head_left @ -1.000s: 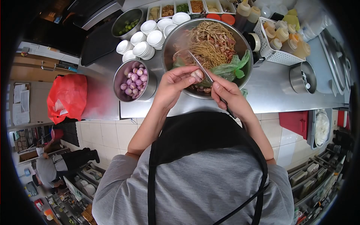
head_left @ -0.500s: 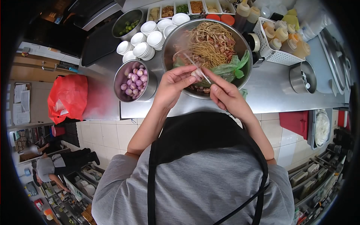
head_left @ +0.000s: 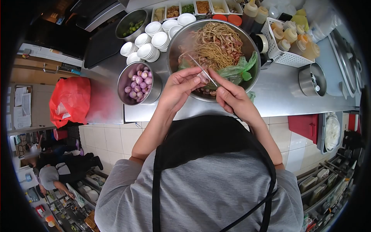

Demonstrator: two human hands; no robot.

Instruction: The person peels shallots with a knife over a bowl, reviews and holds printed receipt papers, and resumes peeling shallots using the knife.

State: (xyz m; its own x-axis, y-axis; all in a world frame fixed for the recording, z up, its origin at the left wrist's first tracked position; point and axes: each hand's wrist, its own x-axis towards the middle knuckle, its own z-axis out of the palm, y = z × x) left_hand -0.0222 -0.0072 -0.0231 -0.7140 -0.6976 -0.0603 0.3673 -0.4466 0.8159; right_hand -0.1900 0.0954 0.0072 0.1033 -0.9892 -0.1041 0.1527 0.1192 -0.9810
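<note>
Over the near part of a large metal bowl, my two hands meet. My left hand pinches a small pale-pink shallot between thumb and fingers. A thin knife is gripped in my right hand, its narrow blade lying across the shallot; the handle is hidden by my fingers. Inside the bowl are a heap of stringy tan strands, reddish-brown scraps and a green plastic bag. Left of my left hand, a steel pot holds several purple-white peeled shallots.
Stacked white bowls and a pot of green limes stand behind the shallots. A white basket of squeeze bottles and a small steel pot are at right. A red plastic bag hangs at the counter's left edge.
The knife blade has shifted slightly over the shallot, and more of it shows. At far left, another person has come into view beside the co-worker. The bowls and pots have not moved.
</note>
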